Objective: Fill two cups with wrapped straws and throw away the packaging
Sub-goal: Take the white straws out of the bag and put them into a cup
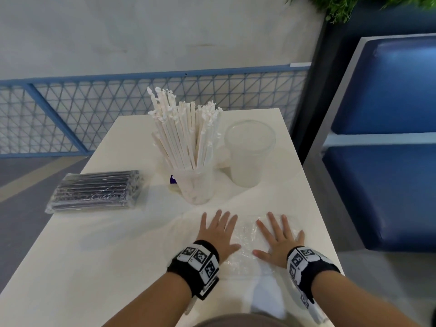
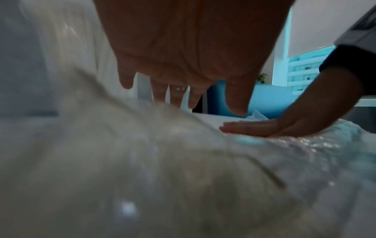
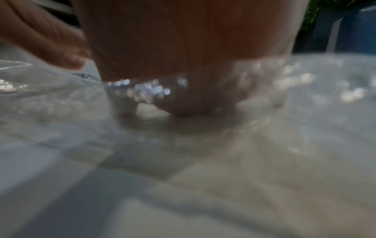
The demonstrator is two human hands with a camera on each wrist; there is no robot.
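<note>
Now both hands, left hand (image 1: 218, 234) and right hand (image 1: 278, 239), are pressing flat, fingers spread, gripping nothing, on the clear wrapper (image 1: 245, 237) at the table's (image 1: 94, 256) near edge.

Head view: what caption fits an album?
Both hands flatten an empty plastic wrapper beside a cup of straws.

- A white desk (image 1: 70, 256) stands by a pale grey wall (image 1: 141, 31).
- A blue mesh railing (image 1: 70, 109) runs behind it.
- Blue padded seats (image 1: 389, 90) sit right, greenery (image 1: 342, 5) above.
</note>
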